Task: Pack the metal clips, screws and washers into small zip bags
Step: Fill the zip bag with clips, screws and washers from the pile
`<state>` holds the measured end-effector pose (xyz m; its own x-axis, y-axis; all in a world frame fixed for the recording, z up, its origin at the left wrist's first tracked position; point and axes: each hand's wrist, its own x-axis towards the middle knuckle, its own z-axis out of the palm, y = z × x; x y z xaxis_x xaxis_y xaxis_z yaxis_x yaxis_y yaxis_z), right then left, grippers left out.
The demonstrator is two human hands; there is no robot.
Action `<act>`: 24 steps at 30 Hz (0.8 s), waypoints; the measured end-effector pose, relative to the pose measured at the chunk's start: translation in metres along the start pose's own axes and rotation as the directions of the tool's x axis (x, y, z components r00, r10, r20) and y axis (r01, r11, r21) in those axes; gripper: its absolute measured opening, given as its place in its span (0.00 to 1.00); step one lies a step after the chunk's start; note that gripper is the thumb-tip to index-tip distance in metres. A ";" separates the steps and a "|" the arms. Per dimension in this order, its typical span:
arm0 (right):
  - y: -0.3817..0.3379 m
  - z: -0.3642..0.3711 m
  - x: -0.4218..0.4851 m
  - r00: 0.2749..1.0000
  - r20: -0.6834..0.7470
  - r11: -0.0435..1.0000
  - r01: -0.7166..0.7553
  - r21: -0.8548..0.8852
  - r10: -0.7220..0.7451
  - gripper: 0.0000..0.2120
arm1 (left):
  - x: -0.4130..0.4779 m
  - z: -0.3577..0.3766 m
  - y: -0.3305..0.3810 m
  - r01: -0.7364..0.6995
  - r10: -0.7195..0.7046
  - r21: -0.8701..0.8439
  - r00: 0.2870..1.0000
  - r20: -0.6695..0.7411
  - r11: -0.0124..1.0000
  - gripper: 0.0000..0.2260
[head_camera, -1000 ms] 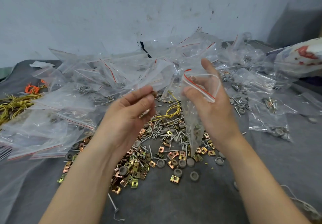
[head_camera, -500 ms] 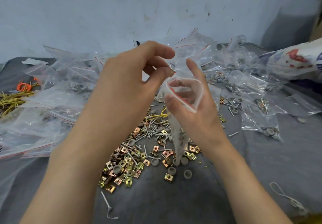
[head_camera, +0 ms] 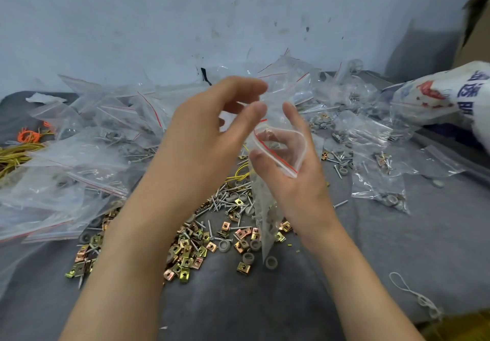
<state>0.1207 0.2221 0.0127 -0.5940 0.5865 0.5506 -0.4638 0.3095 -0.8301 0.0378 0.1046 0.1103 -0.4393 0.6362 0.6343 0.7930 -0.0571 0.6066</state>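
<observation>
My right hand grips a small clear zip bag by its red-lined mouth, thumb in front and fingers inside, holding it open. The bag hangs down to the grey cloth with a few parts inside. My left hand hovers just left of the mouth, thumb and forefinger apart with nothing between them. Below lie brass-coloured metal clips, screws and grey washers in a loose heap.
Heaps of clear zip bags lie to the left and right, some with parts inside. Yellow wire and orange ties sit far left. A white printed sack and a cardboard box stand at right.
My left hand rose from above the heap to the bag's mouth with its fingertips pinched, and the pinch has now come apart. My right hand spread the bag's mouth wider.
</observation>
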 end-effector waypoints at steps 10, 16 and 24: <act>-0.012 -0.021 -0.004 0.998 -0.070 1.000 0.001 -0.028 -0.003 0.32 | -0.037 0.007 -0.059 0.193 -0.399 0.433 0.794 0.458 0.880 0.08; -0.013 -0.026 -0.002 0.996 -0.091 0.999 -0.023 -0.024 0.020 0.31 | -0.054 0.014 -0.074 0.166 -0.531 0.600 0.682 0.503 0.782 0.10; -0.012 -0.023 -0.001 0.995 -0.095 0.999 -0.013 -0.044 0.009 0.29 | -0.052 0.029 -0.068 0.095 -0.594 0.716 0.639 0.488 0.691 0.11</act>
<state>0.1421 0.2345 0.0205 -0.5325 0.6579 0.5326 -0.4271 0.3344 -0.8401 0.0186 0.0980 0.0221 -0.5459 0.8163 -0.1888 0.8087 0.5723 0.1361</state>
